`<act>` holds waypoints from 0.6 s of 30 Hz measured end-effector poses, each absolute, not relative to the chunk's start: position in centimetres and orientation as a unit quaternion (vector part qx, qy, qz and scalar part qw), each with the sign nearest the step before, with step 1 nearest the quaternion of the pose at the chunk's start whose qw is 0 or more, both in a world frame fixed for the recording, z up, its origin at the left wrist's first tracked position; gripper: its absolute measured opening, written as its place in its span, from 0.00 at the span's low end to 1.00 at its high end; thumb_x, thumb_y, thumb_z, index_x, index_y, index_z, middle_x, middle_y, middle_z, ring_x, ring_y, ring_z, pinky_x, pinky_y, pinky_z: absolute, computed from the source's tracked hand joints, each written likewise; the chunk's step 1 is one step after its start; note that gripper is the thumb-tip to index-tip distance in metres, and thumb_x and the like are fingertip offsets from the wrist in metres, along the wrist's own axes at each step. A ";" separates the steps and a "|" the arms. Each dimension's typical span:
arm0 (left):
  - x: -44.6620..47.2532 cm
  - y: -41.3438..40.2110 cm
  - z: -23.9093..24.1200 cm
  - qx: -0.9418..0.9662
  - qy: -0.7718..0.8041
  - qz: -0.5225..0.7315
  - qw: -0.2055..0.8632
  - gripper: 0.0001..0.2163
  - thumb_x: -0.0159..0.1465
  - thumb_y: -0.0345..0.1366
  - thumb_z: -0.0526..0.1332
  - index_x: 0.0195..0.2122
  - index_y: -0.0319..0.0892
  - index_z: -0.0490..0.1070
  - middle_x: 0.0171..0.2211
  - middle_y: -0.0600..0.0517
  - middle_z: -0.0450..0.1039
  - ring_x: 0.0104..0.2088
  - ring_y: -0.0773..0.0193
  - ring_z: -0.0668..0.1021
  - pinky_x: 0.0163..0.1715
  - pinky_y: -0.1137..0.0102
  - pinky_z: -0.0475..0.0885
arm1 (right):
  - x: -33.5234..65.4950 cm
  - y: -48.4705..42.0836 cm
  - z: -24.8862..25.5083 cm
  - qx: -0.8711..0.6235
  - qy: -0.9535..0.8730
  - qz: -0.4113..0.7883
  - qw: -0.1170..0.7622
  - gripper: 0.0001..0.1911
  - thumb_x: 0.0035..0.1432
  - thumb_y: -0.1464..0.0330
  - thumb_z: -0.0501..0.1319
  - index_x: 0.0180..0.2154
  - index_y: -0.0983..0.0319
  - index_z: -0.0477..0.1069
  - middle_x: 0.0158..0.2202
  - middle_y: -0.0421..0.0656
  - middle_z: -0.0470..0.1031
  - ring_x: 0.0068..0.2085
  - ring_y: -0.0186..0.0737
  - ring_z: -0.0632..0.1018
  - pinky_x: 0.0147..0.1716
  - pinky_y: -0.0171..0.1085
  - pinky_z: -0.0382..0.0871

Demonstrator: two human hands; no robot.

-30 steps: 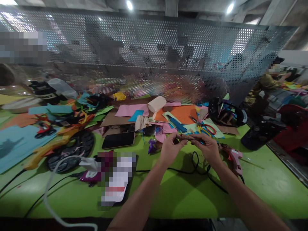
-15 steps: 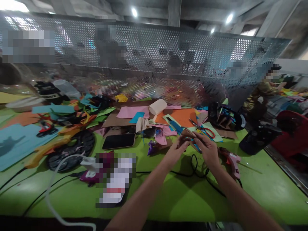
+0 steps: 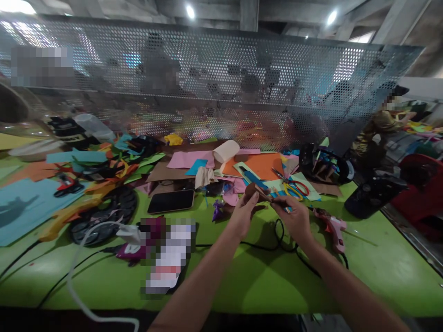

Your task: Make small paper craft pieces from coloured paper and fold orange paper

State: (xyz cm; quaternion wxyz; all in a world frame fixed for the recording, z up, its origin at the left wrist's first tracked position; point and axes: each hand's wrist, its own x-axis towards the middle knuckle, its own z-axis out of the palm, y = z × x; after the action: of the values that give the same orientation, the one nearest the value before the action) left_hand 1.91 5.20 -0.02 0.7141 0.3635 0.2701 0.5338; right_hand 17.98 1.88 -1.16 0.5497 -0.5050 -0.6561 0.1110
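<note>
The brown piece (image 3: 255, 190) has shifted left, my left hand (image 3: 241, 216) and right hand (image 3: 293, 217) pinching it; green table (image 3: 263, 288) lies open below.

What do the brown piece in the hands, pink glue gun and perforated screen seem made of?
Brown piece: perhaps paper or card, thin and matt. Pink glue gun: likely plastic, judging by its smooth, moulded-looking body. Perforated screen: probably sheet metal, grey with a dull sheen and regular holes.

Phone (image 3: 170, 201) on green table (image 3: 270, 286), perforated screen (image 3: 214, 87) behind — ceiling lights (image 3: 190, 12) above
</note>
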 end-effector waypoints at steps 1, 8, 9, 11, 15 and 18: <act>1.9 5.2 0.0 0.360 0.268 0.534 0.716 0.22 0.50 0.50 0.74 0.42 0.43 0.76 0.41 0.49 0.81 0.42 0.59 0.81 0.37 0.70 0.75 | 18.0 1.9 -1.1 -0.506 -0.661 0.103 0.545 0.05 0.59 0.65 0.64 0.36 0.57 0.78 0.34 0.42 0.82 0.34 0.42 0.81 0.36 0.38 0.76; 1.9 5.1 0.2 0.323 0.275 0.522 0.740 0.24 0.50 0.48 0.74 0.44 0.43 0.73 0.40 0.49 0.82 0.38 0.60 0.83 0.37 0.68 0.76 | 18.0 1.8 -0.8 -0.511 -0.676 0.093 0.523 0.05 0.61 0.66 0.63 0.33 0.57 0.78 0.31 0.41 0.81 0.33 0.42 0.80 0.36 0.38 0.74; 1.9 5.2 0.2 0.322 0.275 0.521 0.741 0.24 0.50 0.48 0.74 0.45 0.43 0.73 0.40 0.49 0.82 0.38 0.60 0.83 0.37 0.68 0.76 | 17.9 1.8 -0.7 -0.509 -0.676 0.095 0.524 0.05 0.61 0.66 0.63 0.33 0.57 0.77 0.31 0.41 0.81 0.33 0.42 0.80 0.36 0.38 0.74; 1.9 5.2 0.0 0.323 0.274 0.522 0.740 0.24 0.50 0.48 0.74 0.44 0.43 0.73 0.41 0.49 0.82 0.38 0.60 0.83 0.37 0.68 0.76 | 17.9 1.7 -0.7 -0.507 -0.676 0.098 0.525 0.06 0.61 0.65 0.63 0.33 0.57 0.77 0.31 0.41 0.81 0.33 0.42 0.80 0.35 0.38 0.74; 2.2 4.9 -0.2 0.349 0.272 0.518 0.732 0.23 0.50 0.49 0.74 0.42 0.42 0.74 0.42 0.47 0.81 0.42 0.58 0.82 0.41 0.66 0.75 | 17.7 1.6 -0.9 -0.505 -0.680 0.102 0.523 0.06 0.61 0.65 0.62 0.33 0.57 0.77 0.31 0.41 0.80 0.33 0.43 0.80 0.34 0.38 0.73; 2.3 4.6 0.1 0.377 0.271 0.509 0.725 0.23 0.49 0.47 0.75 0.41 0.41 0.74 0.39 0.47 0.81 0.43 0.57 0.81 0.44 0.65 0.74 | 17.4 1.7 -1.1 -0.492 -0.694 0.112 0.514 0.05 0.60 0.67 0.62 0.32 0.57 0.76 0.32 0.41 0.80 0.33 0.43 0.79 0.34 0.38 0.73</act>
State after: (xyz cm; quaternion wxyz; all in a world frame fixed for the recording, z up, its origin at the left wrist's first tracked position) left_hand 2.31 4.58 0.06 0.7247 0.3768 0.2711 0.5092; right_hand 17.38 1.66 -1.09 0.5140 -0.4916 -0.6939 0.1120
